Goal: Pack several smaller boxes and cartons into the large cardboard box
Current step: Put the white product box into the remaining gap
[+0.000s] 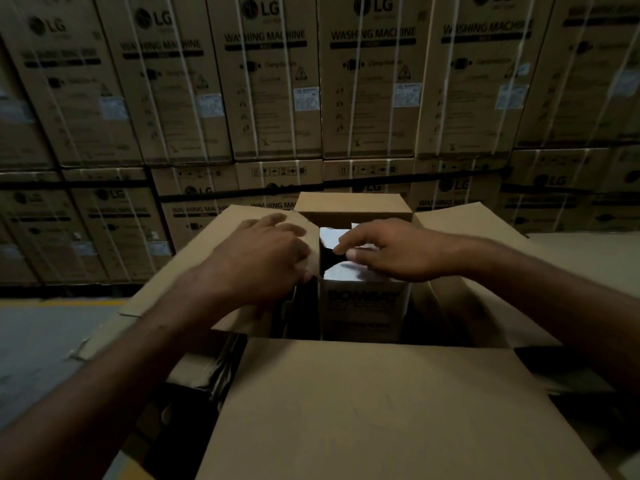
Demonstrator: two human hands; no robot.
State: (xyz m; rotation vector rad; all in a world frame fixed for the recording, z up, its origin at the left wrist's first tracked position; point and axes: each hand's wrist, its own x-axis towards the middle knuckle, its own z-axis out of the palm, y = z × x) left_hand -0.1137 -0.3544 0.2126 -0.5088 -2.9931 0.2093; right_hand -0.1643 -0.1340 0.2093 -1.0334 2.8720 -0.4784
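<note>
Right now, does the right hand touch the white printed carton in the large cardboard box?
Touching. In the head view, the right hand rests on the white printed carton.

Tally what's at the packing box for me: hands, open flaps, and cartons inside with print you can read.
Hands: 2 (left hand, right hand)
Open flaps on the large cardboard box: 4 (near, far, left, right)
Cartons inside with legible print: 1 (BOMBAY carton)
Total: 7
</note>
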